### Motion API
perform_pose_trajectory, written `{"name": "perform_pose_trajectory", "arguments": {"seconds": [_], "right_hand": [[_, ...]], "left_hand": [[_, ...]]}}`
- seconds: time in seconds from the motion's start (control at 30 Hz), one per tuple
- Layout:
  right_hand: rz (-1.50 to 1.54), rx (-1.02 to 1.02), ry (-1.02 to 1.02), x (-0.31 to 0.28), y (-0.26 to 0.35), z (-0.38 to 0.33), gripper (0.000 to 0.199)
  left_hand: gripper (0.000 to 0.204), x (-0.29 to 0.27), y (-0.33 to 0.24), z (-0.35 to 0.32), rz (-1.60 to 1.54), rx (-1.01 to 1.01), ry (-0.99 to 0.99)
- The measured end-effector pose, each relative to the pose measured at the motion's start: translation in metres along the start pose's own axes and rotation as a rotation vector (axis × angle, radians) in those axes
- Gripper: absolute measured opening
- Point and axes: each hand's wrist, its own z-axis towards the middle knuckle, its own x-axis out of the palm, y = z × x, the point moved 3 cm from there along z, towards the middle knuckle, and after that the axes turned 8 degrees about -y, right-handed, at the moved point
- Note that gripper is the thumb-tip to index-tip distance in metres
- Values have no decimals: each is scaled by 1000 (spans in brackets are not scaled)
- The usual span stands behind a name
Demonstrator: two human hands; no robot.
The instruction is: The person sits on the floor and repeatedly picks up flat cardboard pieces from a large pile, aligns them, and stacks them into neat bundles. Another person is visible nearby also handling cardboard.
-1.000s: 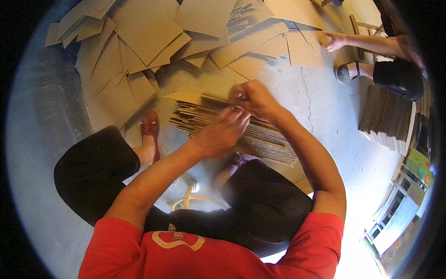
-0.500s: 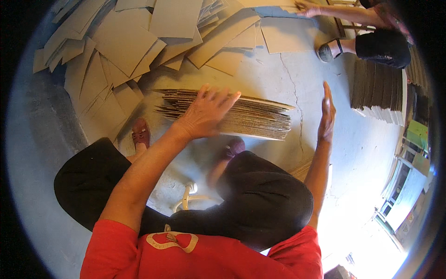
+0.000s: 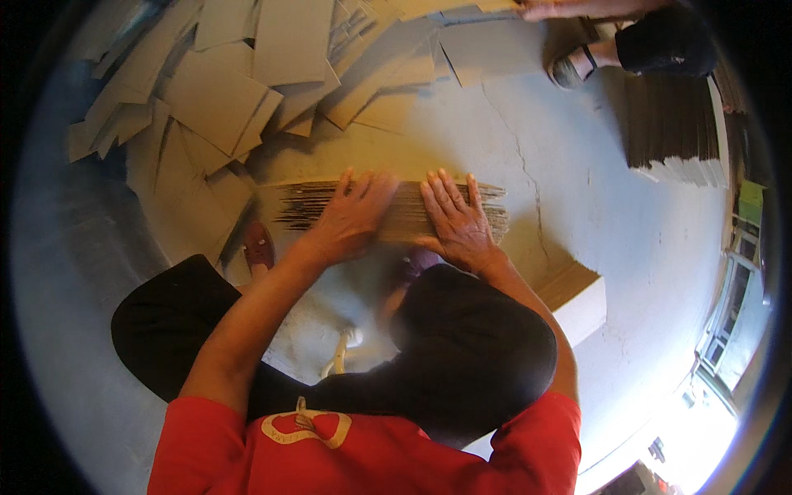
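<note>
On the floor in front of me, a stack of brown cardboard sheets [image 3: 407,206] stands on edge, with its layered edges facing up. My left hand [image 3: 351,216] lies on the left half of the stack, fingers spread and slightly blurred. Flat over the right half rests my right hand [image 3: 459,221], its fingers stretched out. Neither palm closes around anything. The sheets' ends stick out unevenly past both hands, more raggedly on the left.
Loose cardboard sheets [image 3: 216,99] lie in a heap at the far left. Another upright cardboard stack [image 3: 672,128] is at the far right, near another person's sandalled foot [image 3: 569,70] and arm [image 3: 590,8]. A smaller cardboard stack [image 3: 580,304] sits beside my right knee.
My right hand has come in from the right, off to the side, onto the stack. My left hand stays on it. The other person's arm has shifted partly out of view.
</note>
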Motion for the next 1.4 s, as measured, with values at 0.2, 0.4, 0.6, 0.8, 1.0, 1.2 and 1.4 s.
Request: {"name": "perform_pose_trajectory", "arguments": {"seconds": [0.2,0.4,0.6,0.8,1.0,1.2,1.4], "right_hand": [[78,-6,-77,-11,31,24,90],[-124,-82,26,15,38,20,83],[-28,-33,6,-11,32,41,79],[-45,-175,-177,-33,33,46,78],[13,-154,-21,16,14,35,79],[47,-159,22,-12,43,41,82],[22,-56,-44,9,36,33,91]], "left_hand": [[91,-4,-3,-15,-1,-33,11],[61,0,-5,-4,-52,-7,-122],[55,-5,-2,7,-48,-5,-127],[53,-36,-11,9,-35,-121,-112],[60,-5,-2,8,-34,-48,-102],[77,-14,-9,-21,-59,-87,-55],[71,14,4,-1,-148,-88,-42]]}}
